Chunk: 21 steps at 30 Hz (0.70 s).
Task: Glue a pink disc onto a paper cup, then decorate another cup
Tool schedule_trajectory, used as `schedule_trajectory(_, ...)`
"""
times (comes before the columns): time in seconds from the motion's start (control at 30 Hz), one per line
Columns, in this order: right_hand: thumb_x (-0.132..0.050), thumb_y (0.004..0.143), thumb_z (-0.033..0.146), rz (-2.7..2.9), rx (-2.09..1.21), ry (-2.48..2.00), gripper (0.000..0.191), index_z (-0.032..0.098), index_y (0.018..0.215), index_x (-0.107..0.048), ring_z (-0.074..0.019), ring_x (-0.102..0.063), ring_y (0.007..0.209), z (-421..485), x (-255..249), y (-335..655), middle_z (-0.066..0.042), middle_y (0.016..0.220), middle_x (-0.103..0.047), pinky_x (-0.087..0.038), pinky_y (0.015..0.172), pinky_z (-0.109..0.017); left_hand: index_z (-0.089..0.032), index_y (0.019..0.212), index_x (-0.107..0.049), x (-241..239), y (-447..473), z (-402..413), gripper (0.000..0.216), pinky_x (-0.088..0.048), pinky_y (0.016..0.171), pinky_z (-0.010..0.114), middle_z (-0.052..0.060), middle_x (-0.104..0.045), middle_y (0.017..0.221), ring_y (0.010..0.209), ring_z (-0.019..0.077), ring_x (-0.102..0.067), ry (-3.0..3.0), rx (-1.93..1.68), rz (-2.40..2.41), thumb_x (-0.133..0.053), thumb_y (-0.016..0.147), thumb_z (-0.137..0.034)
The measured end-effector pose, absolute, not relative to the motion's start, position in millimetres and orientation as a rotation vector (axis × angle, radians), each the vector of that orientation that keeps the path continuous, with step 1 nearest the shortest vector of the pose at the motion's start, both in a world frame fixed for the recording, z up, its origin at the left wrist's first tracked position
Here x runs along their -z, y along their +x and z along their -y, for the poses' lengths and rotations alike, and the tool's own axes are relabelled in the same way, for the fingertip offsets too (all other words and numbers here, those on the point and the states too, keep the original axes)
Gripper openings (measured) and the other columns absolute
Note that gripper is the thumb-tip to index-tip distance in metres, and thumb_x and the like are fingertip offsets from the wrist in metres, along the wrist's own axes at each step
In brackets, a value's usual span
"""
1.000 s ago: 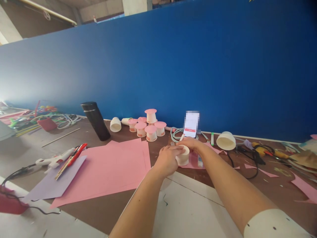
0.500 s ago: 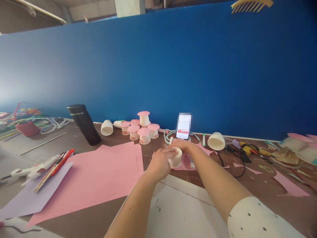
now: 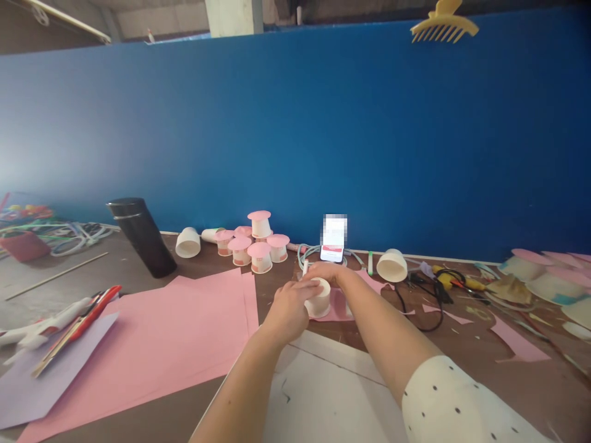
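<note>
Centrally, near the table's far edge, an upturned paper cup sits on a pink scrap. The left hand curls around it, pressing down. The right hand pinches a white marker beside it, apparently tracing. Finishing the outline needs the cup held steady.

There is just the one camera, worn on the person's head — it looks forward and only slightly down across the worktable, squarely toward the blue partition that fills the upper half. Both forearms run up from the bottom edge, so the left hand and right hand sit close, just below centre — the partition stands well beyond them
</note>
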State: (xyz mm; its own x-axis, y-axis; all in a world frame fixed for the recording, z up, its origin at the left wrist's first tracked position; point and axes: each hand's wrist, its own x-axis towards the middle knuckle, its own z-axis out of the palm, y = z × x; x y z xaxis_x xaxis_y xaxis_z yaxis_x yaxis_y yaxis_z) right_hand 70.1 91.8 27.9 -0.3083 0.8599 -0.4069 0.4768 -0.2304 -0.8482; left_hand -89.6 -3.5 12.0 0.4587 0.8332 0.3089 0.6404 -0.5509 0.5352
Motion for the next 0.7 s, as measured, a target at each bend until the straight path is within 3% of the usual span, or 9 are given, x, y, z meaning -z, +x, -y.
schedule_trajectory(0.23,-0.07,0.064,0.029,1.467,-1.246,-1.613,0.017,0.014,0.065,-0.061,-0.0061,-0.039,0.043,-78,-37,80,0.004,0.046,-0.048,-0.028,0.04,-0.019,-0.036,0.122,-0.059,-15,-90,4,0.063,-0.039,0.101,0.042,-0.008,-0.053,0.135,0.117,0.0243,-0.049,2.379,-0.766,-1.258,-0.042,0.072,-0.001)
schedule_trajectory(0.5,-0.045,0.085,0.047,1.052,-0.735,-1.467,0.042,0.014,0.109,-0.056,-0.0077,-0.039,0.045,-38,-56,95,-0.002,0.067,-0.056,-0.031,0.04,-0.021,-0.033,0.121,-0.061,-12,-89,2,0.067,-0.041,0.101,0.04,-0.006,-0.056,0.132,0.116,0.0229,-0.05,2.409,-0.843,-1.22,-0.041,0.069,0.003)
schedule_trajectory(0.7,-0.033,0.089,0.054,1.01,-0.655,-1.474,0.05,0.016,0.117,-0.051,-0.0099,-0.043,0.049,1,-40,91,-0.003,0.07,-0.057,-0.034,0.043,-0.022,-0.029,0.12,-0.062,-6,-91,-3,0.063,-0.041,0.103,0.038,-0.004,-0.058,0.129,0.119,0.021,-0.05,2.432,-0.941,-1.113,-0.043,0.069,0.003)
